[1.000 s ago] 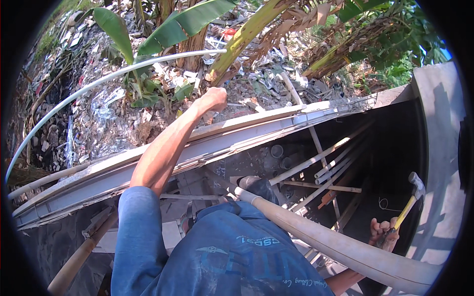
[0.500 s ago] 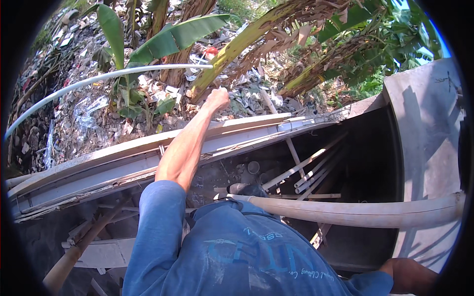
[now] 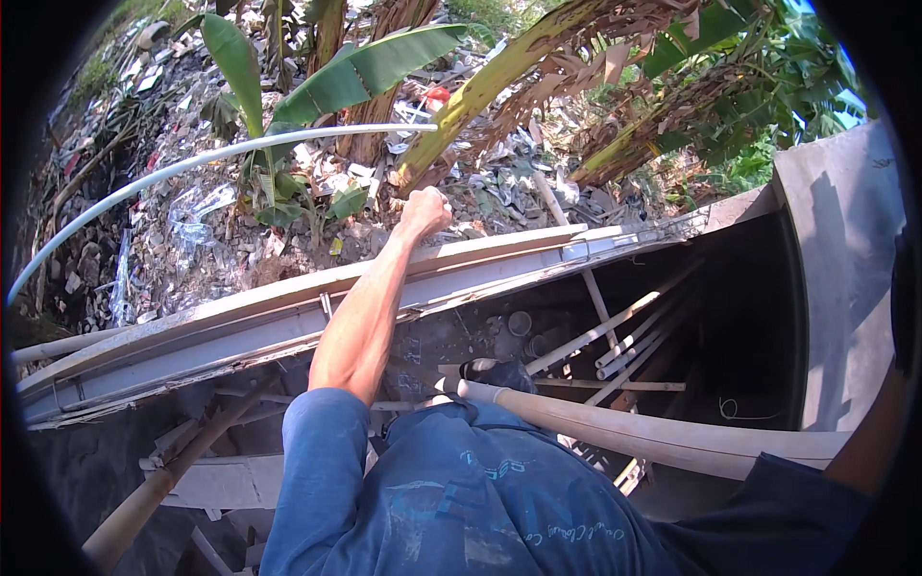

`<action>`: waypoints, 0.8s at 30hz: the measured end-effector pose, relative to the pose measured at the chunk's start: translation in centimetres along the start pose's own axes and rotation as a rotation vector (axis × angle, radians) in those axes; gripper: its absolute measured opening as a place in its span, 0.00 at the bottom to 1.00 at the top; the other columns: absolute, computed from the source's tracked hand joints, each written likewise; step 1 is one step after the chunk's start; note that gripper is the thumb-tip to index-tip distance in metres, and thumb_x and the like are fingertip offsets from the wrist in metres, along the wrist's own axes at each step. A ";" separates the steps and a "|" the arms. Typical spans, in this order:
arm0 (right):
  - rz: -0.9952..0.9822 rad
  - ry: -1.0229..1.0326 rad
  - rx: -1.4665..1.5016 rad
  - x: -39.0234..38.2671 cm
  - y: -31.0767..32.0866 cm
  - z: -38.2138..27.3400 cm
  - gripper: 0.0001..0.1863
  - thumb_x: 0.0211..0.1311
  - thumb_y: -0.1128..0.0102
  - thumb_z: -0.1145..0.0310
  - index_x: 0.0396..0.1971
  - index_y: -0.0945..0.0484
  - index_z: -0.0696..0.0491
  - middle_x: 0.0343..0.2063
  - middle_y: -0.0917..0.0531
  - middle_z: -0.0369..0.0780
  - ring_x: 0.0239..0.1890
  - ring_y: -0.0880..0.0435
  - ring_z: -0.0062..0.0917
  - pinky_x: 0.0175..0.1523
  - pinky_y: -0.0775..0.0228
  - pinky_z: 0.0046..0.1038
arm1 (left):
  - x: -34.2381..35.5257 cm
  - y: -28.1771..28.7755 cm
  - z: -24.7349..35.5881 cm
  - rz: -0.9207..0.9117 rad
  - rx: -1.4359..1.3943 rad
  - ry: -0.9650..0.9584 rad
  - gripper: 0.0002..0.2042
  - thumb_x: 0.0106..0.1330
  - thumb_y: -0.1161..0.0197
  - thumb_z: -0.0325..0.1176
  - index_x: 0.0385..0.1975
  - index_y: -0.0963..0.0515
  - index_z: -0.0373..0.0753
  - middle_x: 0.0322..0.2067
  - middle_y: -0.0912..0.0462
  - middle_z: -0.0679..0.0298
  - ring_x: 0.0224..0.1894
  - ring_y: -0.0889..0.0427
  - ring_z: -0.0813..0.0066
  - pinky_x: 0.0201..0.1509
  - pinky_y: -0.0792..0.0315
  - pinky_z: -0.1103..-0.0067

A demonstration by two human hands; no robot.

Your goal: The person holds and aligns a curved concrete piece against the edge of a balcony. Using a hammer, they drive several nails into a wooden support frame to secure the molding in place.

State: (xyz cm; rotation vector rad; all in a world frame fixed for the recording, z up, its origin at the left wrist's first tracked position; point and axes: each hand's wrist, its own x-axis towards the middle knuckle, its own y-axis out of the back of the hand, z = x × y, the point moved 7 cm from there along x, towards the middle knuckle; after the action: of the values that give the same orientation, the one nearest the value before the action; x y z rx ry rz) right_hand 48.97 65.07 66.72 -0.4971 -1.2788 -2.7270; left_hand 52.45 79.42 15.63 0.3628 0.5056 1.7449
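My left hand [image 3: 425, 211] is closed in a fist, held out over the long pale boards [image 3: 230, 313] that edge the dark opening below me; whether anything is inside it I cannot make out. My right forearm [image 3: 869, 432] runs up past the right rim of the picture, its hand out of sight. A thick pale bamboo pole [image 3: 663, 432] crosses beneath me toward the lower right. Under the boards, several thin poles [image 3: 605, 322] lean at angles in the shaded space.
A concrete wall [image 3: 831, 278] stands at the right. Beyond the boards lies rubble-strewn ground [image 3: 192, 221] with banana plants [image 3: 480, 86]. A curved white pipe [image 3: 211, 154] arches across the upper left. Another bamboo pole [image 3: 144, 504] slopes down at lower left.
My left arm has shifted to the right, its fist still closed. My right hand, earlier holding a hammer at lower right, has risen out of view at the right.
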 end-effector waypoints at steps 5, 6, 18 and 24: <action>-0.161 0.066 0.138 5.1 -11.6 0.8 0.12 0.72 0.51 0.59 0.42 0.29 0.53 0.17 0.27 0.35 0.15 0.30 0.17 0.17 0.36 0.22 | -1.0 0.7 -0.6 -0.293 -0.255 0.133 0.11 0.61 0.46 0.35 0.29 0.16 0.39 0.23 0.15 0.56 0.26 0.16 0.62 0.36 0.19 0.73; -0.193 0.058 0.163 4.7 -14.0 1.4 0.12 0.72 0.50 0.60 0.41 0.28 0.53 0.17 0.27 0.36 0.16 0.30 0.17 0.18 0.36 0.22 | -1.8 0.8 -0.6 -0.343 -0.367 0.215 0.12 0.62 0.47 0.35 0.29 0.16 0.39 0.23 0.15 0.59 0.24 0.16 0.67 0.31 0.19 0.74; -0.162 -0.804 0.686 -24.1 -30.8 10.4 0.14 0.72 0.46 0.59 0.41 0.25 0.56 0.21 0.25 0.43 0.24 0.25 0.25 0.33 0.31 0.31 | -3.4 0.3 -2.3 -0.718 -0.143 0.283 0.13 0.68 0.51 0.31 0.28 0.20 0.34 0.27 0.14 0.60 0.27 0.14 0.72 0.32 0.19 0.76; -0.180 -1.420 1.079 -38.4 -33.4 11.5 0.15 0.75 0.52 0.56 0.44 0.27 0.53 0.14 0.36 0.28 0.13 0.42 0.09 0.17 0.50 0.16 | 0.5 -4.1 -3.1 -0.737 -0.080 0.169 0.13 0.69 0.48 0.35 0.32 0.16 0.36 0.27 0.14 0.63 0.29 0.17 0.75 0.37 0.23 0.75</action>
State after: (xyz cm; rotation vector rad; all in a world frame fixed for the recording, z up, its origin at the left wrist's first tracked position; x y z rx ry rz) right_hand 80.88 93.15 36.55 -2.2144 -2.6605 -0.9720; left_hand 54.26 80.21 10.80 -0.0397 0.5946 1.0757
